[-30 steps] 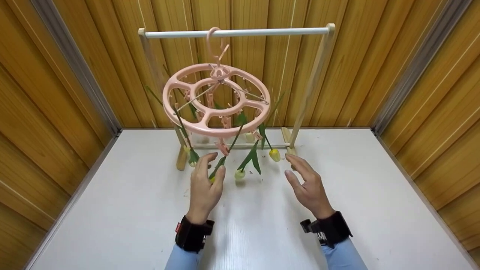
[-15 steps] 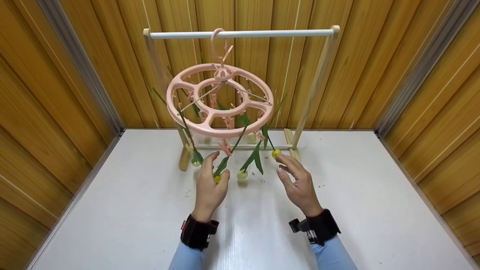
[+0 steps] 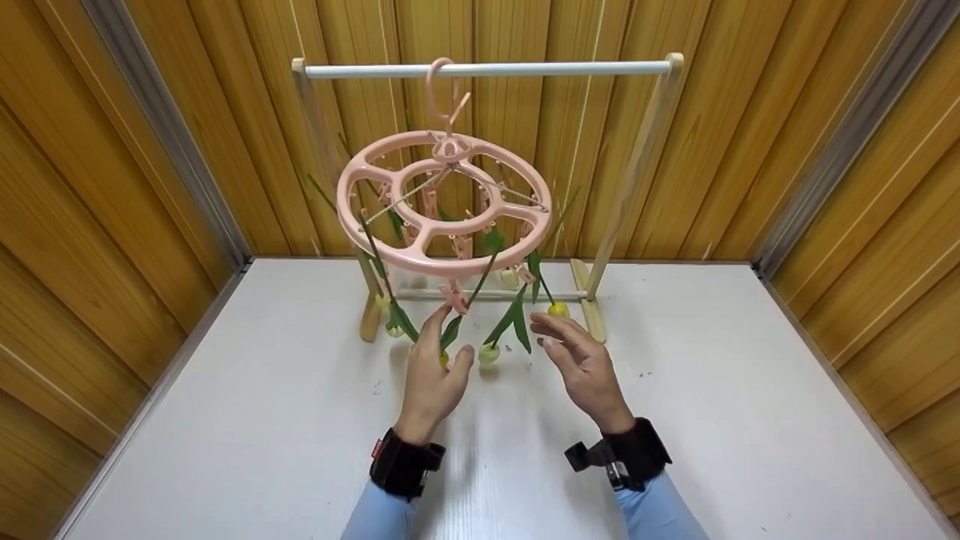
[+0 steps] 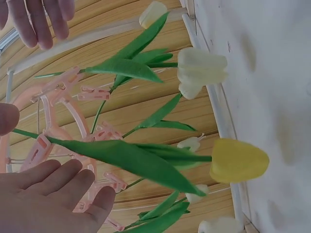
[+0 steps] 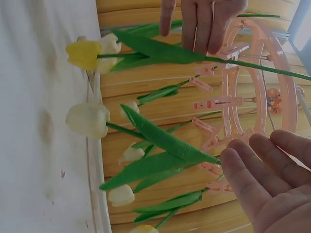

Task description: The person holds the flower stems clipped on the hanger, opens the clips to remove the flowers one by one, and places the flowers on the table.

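Note:
A pink round clip hanger [image 3: 439, 262] hangs by its hook from the white rod [image 3: 487, 69] of a wooden rack. Several artificial tulips hang head-down from its clips. My left hand [image 3: 448, 341] is raised beside a yellow tulip [image 4: 238, 160], fingers straight and just under its green leaf [image 4: 126, 158], holding nothing. My right hand [image 3: 553, 335] is open with fingers spread, between a white tulip [image 3: 489, 352] and another yellow tulip [image 3: 557, 309]. The right wrist view shows its bare palm [image 5: 260, 182] below the pink clips [image 5: 216, 103], with the left hand [image 5: 204, 19] at the top.
The rack stands on a white table [image 3: 712, 420] on wooden feet [image 3: 592, 307], close to the back wall. Wooden panel walls [image 3: 97, 247] enclose the table on the left, right and back. The hanger ring tilts toward me.
Both hands have moved forward and closer together under the hanger. The right hand shifted left, from beside the far yellow tulip toward the white one. Neither has taken hold of anything.

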The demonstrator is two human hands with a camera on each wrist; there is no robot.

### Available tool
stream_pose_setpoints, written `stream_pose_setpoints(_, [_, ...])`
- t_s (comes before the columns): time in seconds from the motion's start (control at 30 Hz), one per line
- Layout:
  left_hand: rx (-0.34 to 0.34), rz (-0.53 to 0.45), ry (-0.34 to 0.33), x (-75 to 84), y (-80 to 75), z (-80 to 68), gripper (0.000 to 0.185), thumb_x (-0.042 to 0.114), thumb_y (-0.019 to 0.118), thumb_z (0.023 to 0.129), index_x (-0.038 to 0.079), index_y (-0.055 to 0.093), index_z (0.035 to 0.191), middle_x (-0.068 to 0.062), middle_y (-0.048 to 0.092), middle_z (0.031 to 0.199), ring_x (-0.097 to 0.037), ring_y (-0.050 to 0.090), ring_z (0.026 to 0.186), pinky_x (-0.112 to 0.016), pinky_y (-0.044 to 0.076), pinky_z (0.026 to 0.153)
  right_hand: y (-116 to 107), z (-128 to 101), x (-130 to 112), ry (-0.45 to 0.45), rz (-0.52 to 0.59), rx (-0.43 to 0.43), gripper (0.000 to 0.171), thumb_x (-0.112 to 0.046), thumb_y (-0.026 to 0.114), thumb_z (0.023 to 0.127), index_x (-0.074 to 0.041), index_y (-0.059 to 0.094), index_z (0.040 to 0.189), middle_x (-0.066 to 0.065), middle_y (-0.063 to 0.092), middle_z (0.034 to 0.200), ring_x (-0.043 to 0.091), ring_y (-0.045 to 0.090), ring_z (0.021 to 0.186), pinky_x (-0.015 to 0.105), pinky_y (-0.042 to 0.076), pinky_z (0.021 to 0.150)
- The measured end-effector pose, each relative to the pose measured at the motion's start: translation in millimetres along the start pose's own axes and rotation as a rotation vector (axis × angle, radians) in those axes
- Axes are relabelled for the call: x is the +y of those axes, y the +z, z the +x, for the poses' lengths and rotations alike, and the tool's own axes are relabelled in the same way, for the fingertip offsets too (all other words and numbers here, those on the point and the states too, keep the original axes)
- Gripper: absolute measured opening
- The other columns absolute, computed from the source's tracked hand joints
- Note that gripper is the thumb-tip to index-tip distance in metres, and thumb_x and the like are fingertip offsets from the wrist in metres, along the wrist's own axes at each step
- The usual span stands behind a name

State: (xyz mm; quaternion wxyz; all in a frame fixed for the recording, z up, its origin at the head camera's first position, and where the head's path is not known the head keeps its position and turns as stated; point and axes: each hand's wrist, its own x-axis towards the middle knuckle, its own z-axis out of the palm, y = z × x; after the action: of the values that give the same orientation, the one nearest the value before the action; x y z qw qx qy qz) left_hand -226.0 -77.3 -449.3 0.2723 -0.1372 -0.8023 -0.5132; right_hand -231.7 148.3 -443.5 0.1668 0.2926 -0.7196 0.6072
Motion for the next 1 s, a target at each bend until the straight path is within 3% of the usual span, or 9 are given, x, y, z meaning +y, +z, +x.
stream_pose_setpoints(0.17, [-0.006, -0.045, -0.016, -1.6, 3.2, 0.5, 0.063, 0.002, 0.065, 0.086, -0.004, 0.049, 0.147, -0.019, 0.056, 0.147, -0.031, 0.051, 0.139, -0.049, 0.04, 0.115, 5, 0, -1, 0.019, 0.046, -0.019, 0.036, 0.003, 0.05, 0.105, 0.01, 0.056, 0.14, 0.027, 0.059, 0.138, 0.022, 0.062, 0.125, 0.032, 0.053, 0.102])
stream_pose_setpoints(0.53, [-0.014, -0.144, -0.045, 4.2, 2.7, -2.1, 0.059, 0.001, 0.066, 0.087, 0.0, 0.052, 0.145, -0.014, 0.063, 0.137, -0.028, 0.056, 0.133, -0.052, 0.038, 0.115, 13, -3, -2, 0.063, 0.071, -0.05, 0.036, -0.001, 0.05, 0.106, 0.01, 0.056, 0.14, 0.027, 0.06, 0.137, 0.029, 0.063, 0.124, 0.027, 0.052, 0.101])
stream_pose_setpoints(0.77, [-0.034, -0.101, -0.013, 10.6, -2.9, -3.2, 0.058, 0.005, 0.067, 0.088, 0.0, 0.053, 0.144, -0.013, 0.066, 0.13, -0.028, 0.058, 0.129, -0.052, 0.038, 0.114, 20, 2, 0, 0.046, 0.055, -0.1, 0.037, -0.002, 0.052, 0.106, 0.008, 0.055, 0.141, 0.027, 0.059, 0.139, 0.037, 0.06, 0.126, 0.026, 0.051, 0.102])
stream_pose_setpoints(1.0, [-0.032, -0.085, 0.033, 17.6, -7.4, -3.0, 0.056, 0.004, 0.068, 0.089, -0.001, 0.054, 0.143, -0.013, 0.067, 0.122, -0.027, 0.061, 0.12, -0.051, 0.042, 0.109, 27, 19, -4, 0.02, 0.032, -0.114, 0.035, 0.0, 0.054, 0.105, 0.008, 0.058, 0.139, 0.022, 0.063, 0.134, 0.038, 0.062, 0.122, 0.023, 0.051, 0.098])
